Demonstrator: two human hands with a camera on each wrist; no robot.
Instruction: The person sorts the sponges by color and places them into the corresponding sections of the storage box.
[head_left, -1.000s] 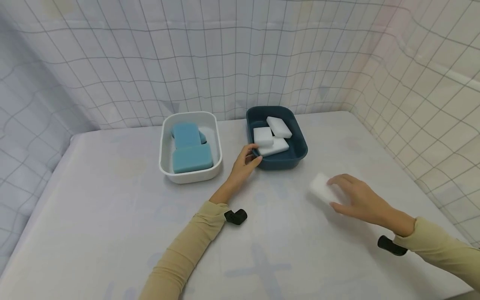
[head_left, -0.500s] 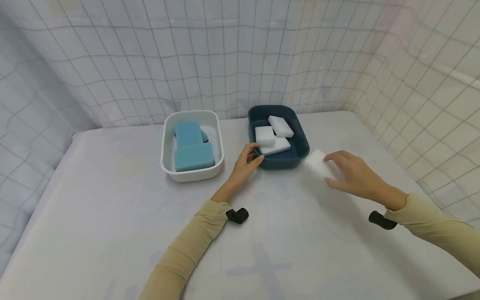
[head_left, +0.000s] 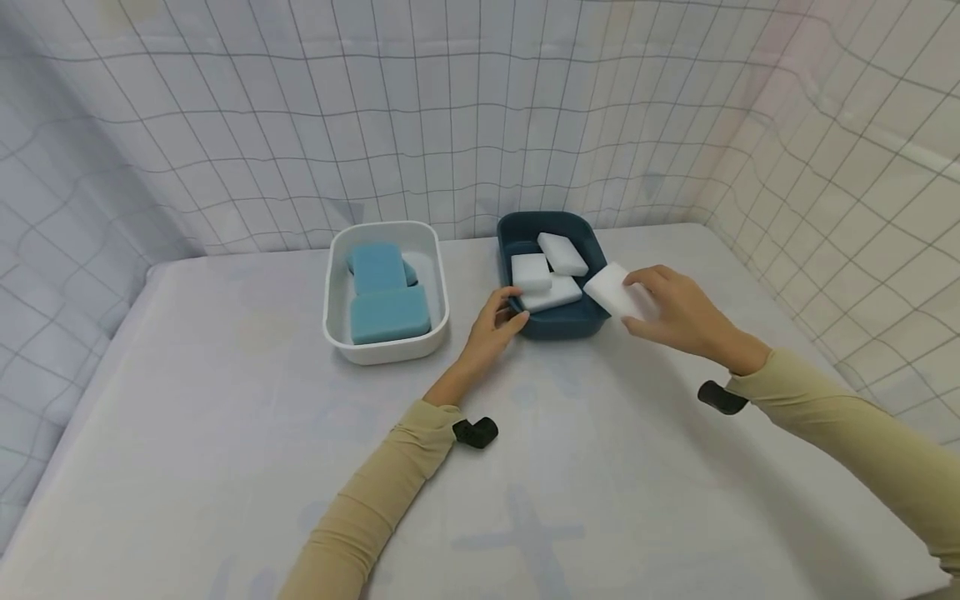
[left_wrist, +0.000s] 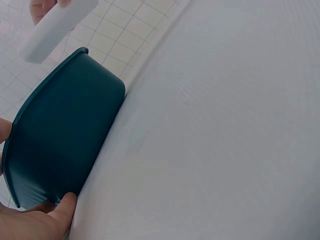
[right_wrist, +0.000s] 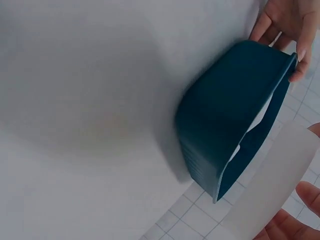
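Observation:
My right hand (head_left: 678, 315) pinches a white sponge (head_left: 611, 287) between thumb and fingers, held tilted just above the right side of a dark teal bin (head_left: 558, 327). In the right wrist view the white sponge (right_wrist: 277, 175) is apart from the bin's rim. My left hand (head_left: 487, 337) grips the bin at its near left corner; in the right wrist view some fingers (right_wrist: 300, 70) hook over the rim and others lie against the outer wall. Several white sponges (head_left: 561, 254) lie loosely inside the bin.
To the left stands a white bin (head_left: 437, 333) with blue sponges (head_left: 390, 315) stacked in it. Both bins sit toward the back of a white-covered table (head_left: 225, 417). A grid-patterned curtain (head_left: 420, 108) hangs behind and along both sides.
My right hand has carried the white sponge up and leftward, from the table's right side to above the bin's right edge. The left hand keeps its grip on the bin.

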